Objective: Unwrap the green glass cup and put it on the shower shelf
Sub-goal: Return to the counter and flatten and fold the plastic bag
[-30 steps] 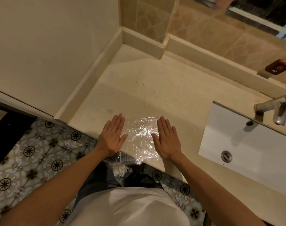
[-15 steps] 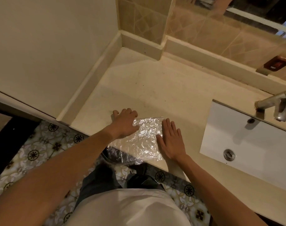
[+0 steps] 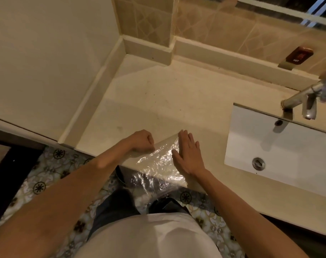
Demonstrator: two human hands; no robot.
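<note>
A sheet of clear plastic wrap (image 3: 159, 161) lies flat at the front edge of the beige counter (image 3: 169, 101), its near part hanging over the edge. My left hand (image 3: 141, 140), fingers curled, pinches the wrap's left edge. My right hand (image 3: 189, 153) lies flat with straight fingers, pressing the wrap's right side onto the counter. No green glass cup and no shower shelf are in view.
A white sink (image 3: 281, 146) with a drain (image 3: 258, 162) is set into the counter at the right, under a metal tap (image 3: 303, 99). Tiled wall and a mirror edge run along the back. Patterned floor tiles (image 3: 46, 175) lie below the counter.
My left hand went from lying flat beside the wrap to curling and pinching its left edge. The wrap shifted slightly. My right hand stayed flat on it.
</note>
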